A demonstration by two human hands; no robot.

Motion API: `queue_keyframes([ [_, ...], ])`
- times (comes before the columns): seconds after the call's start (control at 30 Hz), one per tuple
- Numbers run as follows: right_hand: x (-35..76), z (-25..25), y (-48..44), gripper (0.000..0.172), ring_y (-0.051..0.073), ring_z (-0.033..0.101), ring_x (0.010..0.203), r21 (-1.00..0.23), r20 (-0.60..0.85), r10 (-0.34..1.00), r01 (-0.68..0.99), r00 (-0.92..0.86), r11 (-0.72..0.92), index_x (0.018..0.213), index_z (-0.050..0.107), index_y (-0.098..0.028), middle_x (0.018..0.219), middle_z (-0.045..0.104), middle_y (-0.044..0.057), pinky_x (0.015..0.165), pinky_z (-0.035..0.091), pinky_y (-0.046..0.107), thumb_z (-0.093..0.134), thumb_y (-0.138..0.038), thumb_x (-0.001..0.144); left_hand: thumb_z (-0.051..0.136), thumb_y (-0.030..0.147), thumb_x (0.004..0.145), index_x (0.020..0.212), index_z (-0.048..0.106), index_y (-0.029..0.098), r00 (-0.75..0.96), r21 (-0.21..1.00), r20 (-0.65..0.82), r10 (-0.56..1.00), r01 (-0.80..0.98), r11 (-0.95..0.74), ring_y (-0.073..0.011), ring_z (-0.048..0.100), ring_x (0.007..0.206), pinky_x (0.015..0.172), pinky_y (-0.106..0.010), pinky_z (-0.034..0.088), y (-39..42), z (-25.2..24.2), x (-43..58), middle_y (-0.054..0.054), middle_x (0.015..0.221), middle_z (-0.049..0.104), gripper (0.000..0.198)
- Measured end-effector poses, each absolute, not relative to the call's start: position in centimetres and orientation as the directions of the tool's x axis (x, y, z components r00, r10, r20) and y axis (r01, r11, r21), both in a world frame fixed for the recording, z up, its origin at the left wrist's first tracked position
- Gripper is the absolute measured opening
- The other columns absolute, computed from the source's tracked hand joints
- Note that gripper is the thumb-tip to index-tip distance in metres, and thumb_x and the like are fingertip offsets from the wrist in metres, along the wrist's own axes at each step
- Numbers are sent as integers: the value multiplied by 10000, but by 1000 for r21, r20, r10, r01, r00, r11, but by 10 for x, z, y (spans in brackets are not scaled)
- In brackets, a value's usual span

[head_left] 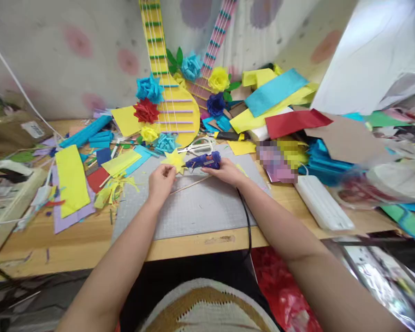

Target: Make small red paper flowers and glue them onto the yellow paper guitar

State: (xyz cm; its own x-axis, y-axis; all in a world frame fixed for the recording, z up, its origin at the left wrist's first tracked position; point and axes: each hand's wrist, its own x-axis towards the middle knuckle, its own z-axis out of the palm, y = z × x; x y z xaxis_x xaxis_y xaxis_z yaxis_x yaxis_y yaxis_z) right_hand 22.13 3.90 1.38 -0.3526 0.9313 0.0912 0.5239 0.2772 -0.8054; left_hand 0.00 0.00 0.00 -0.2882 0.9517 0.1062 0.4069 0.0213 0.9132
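Note:
My right hand (224,170) is wrapped round a blue hot glue gun (204,160), whose nozzle points left. Its black cord (246,207) runs down over the table's front edge. Just left of the nozzle is a yellow star-shaped paper piece (174,159), pinched by the fingers of my left hand (163,180). The nozzle tip is close to the star's right side; whether they touch I cannot tell. A thin wooden stick (190,185) lies on the grey cutting mat (193,212) beneath and between both hands.
Behind the mat lean a yellow paper guitar (185,113) and a pink one (210,60), both with paper flowers. White-handled scissors (200,146) and a yellow-black cutter (230,136) lie near. Crepe paper (72,182) is piled left and right; a white power strip (323,203) stands right.

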Motion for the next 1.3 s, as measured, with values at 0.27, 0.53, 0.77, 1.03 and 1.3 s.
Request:
queue_keyframes([
  [0.27, 221, 14, 37, 341, 179, 593, 734, -821, 110, 932, 497, -345, 281, 869, 680, -162, 748, 663, 28, 705, 460, 298, 632, -468, 725, 572, 323, 746, 801, 618, 179, -290, 911, 115, 950, 412, 15, -113, 584, 515, 538, -226, 452, 2, -3, 1, 19, 649, 631, 162],
  [0.53, 222, 14, 37, 352, 185, 599, 754, -831, 109, 924, 477, -365, 286, 874, 685, -166, 746, 665, 30, 720, 460, 301, 633, -480, 723, 573, 322, 753, 798, 614, 178, -299, 909, 102, 949, 416, 34, -115, 599, 514, 552, -234, 463, 1, -2, 0, 14, 673, 650, 156],
  [0.77, 221, 12, 39, 369, 181, 603, 762, -813, 138, 914, 484, -381, 324, 914, 687, -158, 782, 679, 31, 713, 456, 290, 631, -473, 730, 578, 330, 750, 793, 610, 181, -280, 915, 112, 953, 403, 11, -112, 585, 499, 537, -233, 457, 1, -3, 1, 16, 663, 647, 158],
  [1.03, 222, 11, 39, 365, 198, 634, 807, -810, 164, 914, 479, -371, 340, 958, 694, -177, 843, 706, 33, 740, 475, 298, 639, -459, 733, 569, 336, 749, 798, 609, 186, -255, 907, 120, 959, 422, -1, -114, 585, 509, 558, -239, 457, 0, -3, 1, 15, 666, 652, 162],
  [1.3, 222, 9, 41, 360, 215, 650, 838, -804, 158, 913, 488, -376, 340, 968, 698, -177, 882, 718, 42, 774, 486, 323, 641, -449, 740, 568, 328, 746, 781, 608, 184, -217, 904, 141, 966, 425, -37, -109, 573, 508, 566, -240, 451, -1, -2, 2, 10, 682, 664, 154],
])
